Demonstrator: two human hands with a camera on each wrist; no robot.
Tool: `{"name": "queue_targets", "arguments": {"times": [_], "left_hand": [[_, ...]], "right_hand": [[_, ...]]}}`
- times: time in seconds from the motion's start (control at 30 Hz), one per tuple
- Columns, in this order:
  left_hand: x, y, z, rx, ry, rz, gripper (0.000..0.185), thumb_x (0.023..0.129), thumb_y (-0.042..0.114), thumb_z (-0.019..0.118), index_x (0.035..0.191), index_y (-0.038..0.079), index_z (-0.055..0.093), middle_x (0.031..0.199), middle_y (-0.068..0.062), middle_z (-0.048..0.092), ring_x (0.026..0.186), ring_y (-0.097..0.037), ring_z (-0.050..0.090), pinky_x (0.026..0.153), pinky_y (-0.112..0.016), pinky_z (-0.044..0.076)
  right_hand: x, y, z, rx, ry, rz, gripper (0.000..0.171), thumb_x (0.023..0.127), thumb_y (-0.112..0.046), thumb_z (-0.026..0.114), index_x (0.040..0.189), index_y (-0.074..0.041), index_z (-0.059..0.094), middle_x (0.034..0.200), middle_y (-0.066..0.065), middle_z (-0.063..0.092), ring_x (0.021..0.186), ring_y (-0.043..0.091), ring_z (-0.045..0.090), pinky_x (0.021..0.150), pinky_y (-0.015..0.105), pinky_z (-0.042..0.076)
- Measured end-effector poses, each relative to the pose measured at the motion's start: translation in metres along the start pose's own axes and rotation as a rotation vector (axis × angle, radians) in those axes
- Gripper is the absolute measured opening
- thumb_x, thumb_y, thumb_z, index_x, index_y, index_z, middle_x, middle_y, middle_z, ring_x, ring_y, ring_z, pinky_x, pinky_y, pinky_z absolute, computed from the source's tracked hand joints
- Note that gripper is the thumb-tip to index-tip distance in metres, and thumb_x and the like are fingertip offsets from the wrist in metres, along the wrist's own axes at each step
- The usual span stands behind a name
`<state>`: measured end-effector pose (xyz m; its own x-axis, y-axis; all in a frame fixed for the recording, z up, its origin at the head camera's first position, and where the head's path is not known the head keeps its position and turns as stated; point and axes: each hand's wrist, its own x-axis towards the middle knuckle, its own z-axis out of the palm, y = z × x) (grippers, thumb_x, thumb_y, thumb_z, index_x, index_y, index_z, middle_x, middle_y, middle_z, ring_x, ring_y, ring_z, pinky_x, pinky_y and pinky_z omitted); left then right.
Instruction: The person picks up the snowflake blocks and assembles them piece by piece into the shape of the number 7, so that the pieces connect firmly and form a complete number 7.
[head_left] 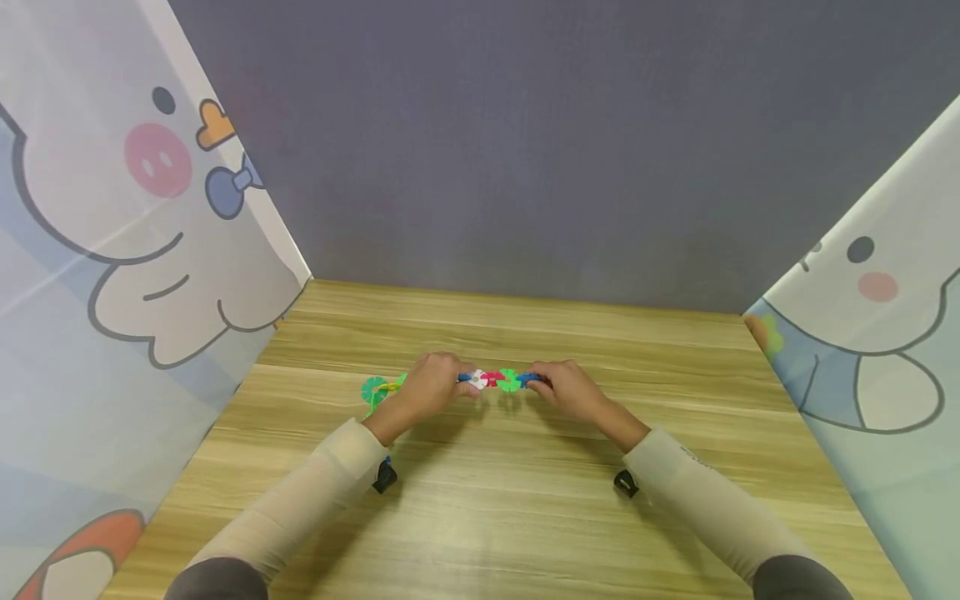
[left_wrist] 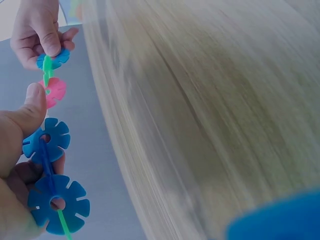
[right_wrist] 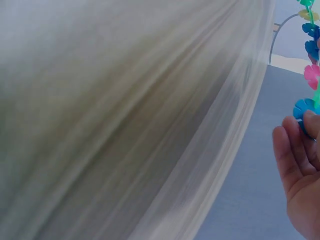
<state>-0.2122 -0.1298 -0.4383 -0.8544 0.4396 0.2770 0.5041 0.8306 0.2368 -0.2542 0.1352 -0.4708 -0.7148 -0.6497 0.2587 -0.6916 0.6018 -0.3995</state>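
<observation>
A chain of plastic snowflake discs [head_left: 495, 380] is held just above the wooden table [head_left: 495, 517], with blue, white, red and green pieces between the hands. My left hand [head_left: 459, 386] grips the chain; green and yellow discs [head_left: 377, 389] stick out past its left side. In the left wrist view its thumb [left_wrist: 31, 112] presses on a blue disc [left_wrist: 46, 141], with a second blue disc [left_wrist: 58, 202] below and a pink disc [left_wrist: 53, 92] beyond. My right hand [head_left: 542, 385] pinches the chain's right end at a blue disc [left_wrist: 53, 59]. In the right wrist view the right hand [right_wrist: 300, 165] holds that blue disc [right_wrist: 302, 109].
Cartoon-printed panels stand along the left [head_left: 112, 275] and right [head_left: 877, 358] sides of the table, and a grey wall [head_left: 525, 150] closes the back. Small black camera mounts [head_left: 385, 477] sit under both wrists.
</observation>
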Motion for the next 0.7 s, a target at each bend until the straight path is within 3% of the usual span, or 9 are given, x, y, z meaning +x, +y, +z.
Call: {"name": "queue_targets", "arguments": {"times": [0.2,0.4,0.7], "left_hand": [[0.0013,0.0028,-0.0016,0.005,0.009,-0.002,0.045,0.072,0.038,0.077,0.108,0.011,0.074,0.101,-0.003,0.075,0.091,-0.021,0.071,0.081,-0.038,0.058],[0.0018,0.0044,-0.0004,0.037,-0.005,0.037,0.045,0.072,0.038,0.077,0.108,0.011,0.074,0.098,-0.003,0.075,0.085,-0.021,0.07,0.081,-0.041,0.058],[0.0027,0.0087,-0.0022,0.028,-0.045,0.023,0.048,0.074,0.038,0.075,0.113,0.01,0.072,0.098,-0.006,0.075,0.087,-0.023,0.069,0.084,-0.05,0.055]], "right_hand": [[0.0001,0.0,0.0008,0.005,0.073,-0.046,0.009,0.094,-0.021,0.062,0.095,-0.016,0.069,0.069,-0.008,0.06,0.054,-0.002,0.038,0.051,0.015,0.037],[-0.0015,-0.001,0.0036,-0.023,0.061,-0.075,0.01,0.093,-0.018,0.064,0.097,-0.012,0.071,0.072,-0.004,0.066,0.054,-0.003,0.04,0.051,0.014,0.038],[-0.0049,-0.0046,0.0048,-0.026,0.089,-0.056,0.011,0.089,-0.016,0.068,0.095,-0.007,0.073,0.076,0.001,0.07,0.055,-0.003,0.045,0.051,0.013,0.042]]}}
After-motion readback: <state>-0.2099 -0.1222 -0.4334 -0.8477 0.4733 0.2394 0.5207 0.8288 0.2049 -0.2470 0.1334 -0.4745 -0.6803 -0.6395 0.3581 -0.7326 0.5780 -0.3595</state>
